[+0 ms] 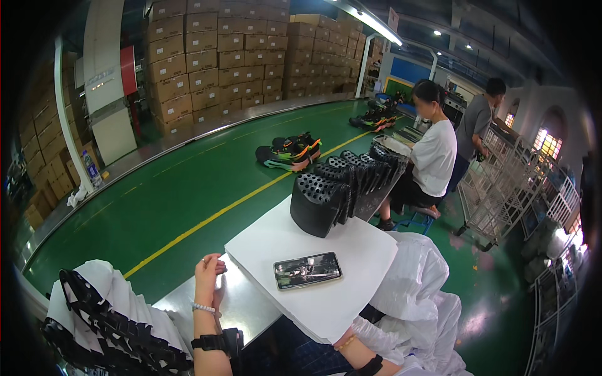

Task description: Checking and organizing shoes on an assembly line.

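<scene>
My left hand [210, 276] is over the bare metal tabletop [248, 310], beside the left edge of a stack of white sheets [251, 241]. Its fingers are loosely curled and hold nothing that I can see. My right wrist [345, 340] is at the stack's near corner; the fingers of that hand are hidden under or behind the sheets. A smartphone [308, 271] with its screen lit lies on the top sheet. Behind it stands a row of black curved pieces with round holes [320, 197], set close together.
At left is a pile of white sheets and black patterned pieces [119, 319]. White plastic bags [407, 282] bulge at right. Sneakers [288, 152] stand on the green surface [207, 182]. A seated person [433, 147] and a standing person [473, 128] are near a wire cart [498, 182]. Cartons [219, 62] rise behind.
</scene>
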`<state>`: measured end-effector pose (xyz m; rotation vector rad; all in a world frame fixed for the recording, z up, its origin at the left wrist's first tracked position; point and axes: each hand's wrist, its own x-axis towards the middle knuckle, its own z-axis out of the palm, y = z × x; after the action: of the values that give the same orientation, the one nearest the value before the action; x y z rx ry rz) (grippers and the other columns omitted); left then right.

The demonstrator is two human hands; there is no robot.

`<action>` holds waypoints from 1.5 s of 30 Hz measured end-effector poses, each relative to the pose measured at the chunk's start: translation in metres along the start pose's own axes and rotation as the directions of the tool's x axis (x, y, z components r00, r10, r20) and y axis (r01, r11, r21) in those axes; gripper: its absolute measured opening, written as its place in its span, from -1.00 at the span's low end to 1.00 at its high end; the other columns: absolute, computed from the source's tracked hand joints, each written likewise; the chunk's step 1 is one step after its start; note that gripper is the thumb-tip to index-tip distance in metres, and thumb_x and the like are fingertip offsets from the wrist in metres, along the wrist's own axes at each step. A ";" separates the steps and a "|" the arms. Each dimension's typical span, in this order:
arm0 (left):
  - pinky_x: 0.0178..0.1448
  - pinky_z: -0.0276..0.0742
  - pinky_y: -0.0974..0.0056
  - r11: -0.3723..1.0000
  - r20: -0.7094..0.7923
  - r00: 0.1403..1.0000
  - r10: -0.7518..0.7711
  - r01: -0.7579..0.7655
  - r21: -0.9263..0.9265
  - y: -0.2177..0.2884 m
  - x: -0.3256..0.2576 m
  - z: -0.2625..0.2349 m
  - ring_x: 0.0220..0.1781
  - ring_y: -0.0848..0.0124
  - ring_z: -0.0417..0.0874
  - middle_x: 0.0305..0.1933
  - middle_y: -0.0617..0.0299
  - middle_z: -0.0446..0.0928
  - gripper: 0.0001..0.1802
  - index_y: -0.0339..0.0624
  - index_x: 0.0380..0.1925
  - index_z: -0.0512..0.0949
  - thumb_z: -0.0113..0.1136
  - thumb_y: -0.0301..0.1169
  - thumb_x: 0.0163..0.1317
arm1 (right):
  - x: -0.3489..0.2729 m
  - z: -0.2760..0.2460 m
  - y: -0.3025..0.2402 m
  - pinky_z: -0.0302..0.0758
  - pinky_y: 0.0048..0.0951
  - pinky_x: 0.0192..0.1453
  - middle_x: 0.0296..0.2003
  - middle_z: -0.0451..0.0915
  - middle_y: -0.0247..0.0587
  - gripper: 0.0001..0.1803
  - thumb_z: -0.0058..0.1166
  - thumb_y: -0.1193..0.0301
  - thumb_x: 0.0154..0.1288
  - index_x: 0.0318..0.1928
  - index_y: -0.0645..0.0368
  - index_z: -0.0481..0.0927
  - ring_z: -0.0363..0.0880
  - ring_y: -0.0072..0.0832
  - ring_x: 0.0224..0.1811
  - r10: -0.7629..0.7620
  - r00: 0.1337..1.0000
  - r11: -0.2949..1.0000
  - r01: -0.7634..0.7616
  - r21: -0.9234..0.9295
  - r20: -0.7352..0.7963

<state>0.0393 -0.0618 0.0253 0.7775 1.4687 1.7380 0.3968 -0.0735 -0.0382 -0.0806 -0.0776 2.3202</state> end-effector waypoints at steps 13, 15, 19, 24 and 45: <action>-0.25 0.56 0.39 1.000 0.011 1.000 -0.008 0.008 -0.012 0.002 -0.004 -0.001 -0.41 0.45 0.56 -0.44 0.18 0.51 -0.75 -0.37 -0.24 0.50 -0.06 -0.38 0.30 | -0.008 0.047 0.019 -0.04 -0.03 0.41 0.33 0.06 0.01 -0.28 -0.42 -0.05 0.33 0.35 0.12 0.01 0.01 -0.04 0.37 0.265 0.964 0.962 -0.266 -0.065 -0.024; -0.25 0.56 0.39 1.000 0.005 1.000 0.000 0.000 -0.009 0.003 -0.001 -0.003 -0.41 0.45 0.56 -0.43 0.18 0.51 -0.75 -0.36 -0.24 0.50 -0.06 -0.38 0.30 | -0.009 0.047 0.023 -0.06 -0.02 0.43 0.34 0.04 0.02 -0.27 -0.43 -0.06 0.33 0.36 0.12 -0.01 -0.01 -0.03 0.38 0.290 0.957 0.954 -0.291 -0.068 -0.033; -0.25 0.56 0.40 1.000 0.015 1.000 0.020 -0.020 0.006 0.004 0.000 0.000 -0.42 0.45 0.56 -0.43 0.18 0.51 -0.75 -0.36 -0.24 0.51 -0.07 -0.37 0.31 | -0.016 0.040 0.034 -0.20 0.03 0.45 0.37 -0.08 0.06 -0.22 -0.43 -0.10 0.30 0.36 0.16 -0.04 -0.18 0.05 0.41 0.313 0.948 0.950 -0.312 0.018 -0.060; -0.26 0.56 0.40 1.000 -0.005 1.000 -0.010 0.010 0.016 0.006 -0.003 -0.003 -0.41 0.45 0.56 -0.43 0.18 0.51 -0.74 -0.36 -0.24 0.51 -0.07 -0.37 0.31 | -0.019 0.032 0.047 -0.22 0.01 0.46 0.37 -0.10 0.06 -0.20 -0.40 -0.08 0.31 0.36 0.24 -0.07 -0.20 0.00 0.42 0.409 0.912 0.907 -0.408 0.101 0.020; -0.27 0.56 0.40 1.000 -0.003 1.000 -0.007 0.007 -0.020 0.002 -0.001 -0.006 -0.42 0.45 0.56 -0.44 0.18 0.51 -0.74 -0.36 -0.24 0.50 -0.07 -0.37 0.31 | 0.045 0.182 0.013 0.37 -0.42 -0.30 -0.43 0.46 -0.11 -0.54 0.02 0.20 0.24 0.10 0.12 0.43 0.44 -0.41 -0.41 -0.036 0.927 -0.688 0.249 -0.682 0.374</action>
<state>0.0349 -0.0666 0.0259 0.7589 1.4522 1.7468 0.3417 -0.0548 0.1404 -0.8293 -2.3096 0.6922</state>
